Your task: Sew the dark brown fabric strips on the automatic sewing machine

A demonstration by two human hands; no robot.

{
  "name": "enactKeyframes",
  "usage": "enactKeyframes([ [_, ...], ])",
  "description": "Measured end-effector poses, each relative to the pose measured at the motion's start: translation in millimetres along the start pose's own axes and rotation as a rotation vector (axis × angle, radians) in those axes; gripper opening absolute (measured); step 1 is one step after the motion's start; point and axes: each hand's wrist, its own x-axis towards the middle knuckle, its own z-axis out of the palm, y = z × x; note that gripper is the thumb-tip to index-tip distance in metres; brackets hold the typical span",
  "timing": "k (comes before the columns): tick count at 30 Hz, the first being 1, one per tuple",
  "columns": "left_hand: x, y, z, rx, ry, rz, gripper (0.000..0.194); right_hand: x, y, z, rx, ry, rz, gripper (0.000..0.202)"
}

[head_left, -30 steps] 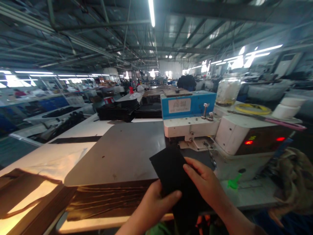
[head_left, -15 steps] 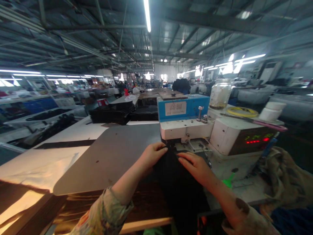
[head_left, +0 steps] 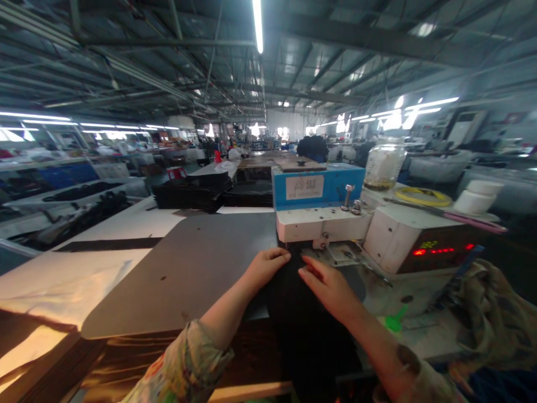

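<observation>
A black cloth piece runs from under the head of a blue and white machine down over the table's front edge. At the cloth's left edge, my left hand pinches it between thumb and fingers, close to the machine head. My right hand is on the cloth's right side, its thumb and fingers closed on the black material. Both hands are just in front of the machine, a small gap apart. The cloth's far end is hidden beneath the machine head.
A control box with red digits is at the right, near a glass jar, yellow ring and green funnel. Black stacks lie behind the grey plate. Bunched cloth hangs far right.
My right hand has shifted slightly left, nearer my left hand. The digits on the control box differ. The view has moved a little, with the machine now slightly further right.
</observation>
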Motion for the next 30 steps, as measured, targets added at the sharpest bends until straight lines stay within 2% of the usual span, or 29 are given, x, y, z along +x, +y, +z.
enactKeyframes([
  [4, -3.3, -0.4, -1.1, -0.016, 0.012, 0.0, 0.022, 5.9, -3.0, 22.5, 0.063, -0.016, -0.027, 0.039],
  [11, -3.5, 1.0, -2.3, 0.051, 0.014, 0.043, 0.021, 5.6, 5.0, 22.2, 0.082, -0.017, -0.052, 0.038],
  [16, -3.9, -0.7, -1.0, -0.016, 0.042, 0.02, 0.018, 0.8, 5.7, 24.0, 0.004, 0.087, -0.111, 0.035],
  [19, -4.4, -0.9, -0.1, -0.085, 0.054, -0.023, 0.017, -3.1, 3.9, 24.6, -0.112, 0.129, -0.221, 0.034],
  [24, -5.8, -0.2, -1.1, -0.201, 0.035, -0.09, 0.018, -6.4, -0.9, 25.4, -0.492, 0.078, -0.382, 0.038],
  [27, -6.0, 0.5, -3.6, -0.239, 0.004, -0.114, 0.017, -5.0, -3.4, 25.2, -0.665, 0.059, -0.43, 0.04],
  [30, -5.2, 1.4, -6.0, -0.187, -0.008, -0.064, 0.018, -3.0, -5.4, 23.8, -0.765, 0.025, -0.447, 0.041],
])
